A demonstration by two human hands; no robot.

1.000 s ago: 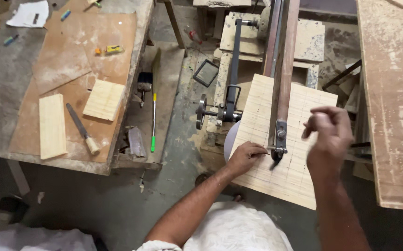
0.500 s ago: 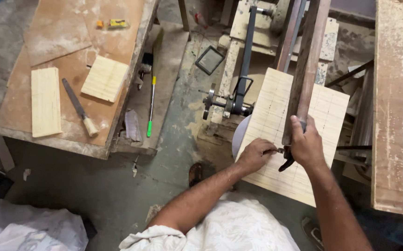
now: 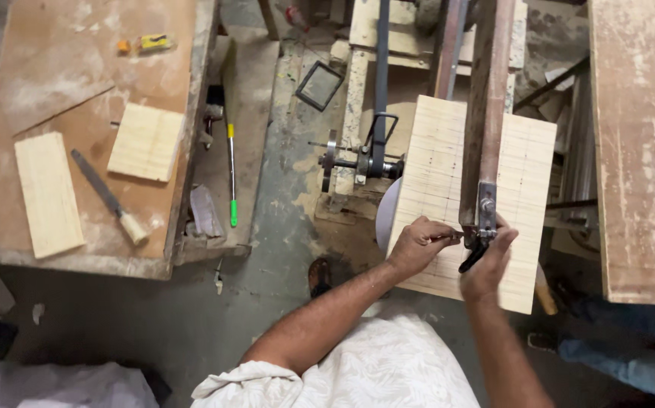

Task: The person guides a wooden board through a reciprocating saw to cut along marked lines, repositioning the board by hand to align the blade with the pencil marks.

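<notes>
Hands meet at the near end of a long wooden bar clamp that lies lengthwise over a pale lined board. The left hand is curled narrow, its fingertips pinching a thin metal pin or rod that points toward the clamp's metal end fitting. The right hand is closed around the dark handle just under that fitting, fingers wrapped, so the handle is mostly hidden. The board rests on a low workstand in front of the person, tilted slightly, with the clamp crossing its upper right part; a second clamp with a dark metal bar and a round screw wheel sits just beside the board's left edge. Farther left stands a dusty workbench carrying a square pale wood block, a longer pale plank, and a file with a light wooden handle between them. A green-tipped pencil or marker lies on a lower shelf beside the bench. Another worn wooden tabletop fills the right side.
</notes>
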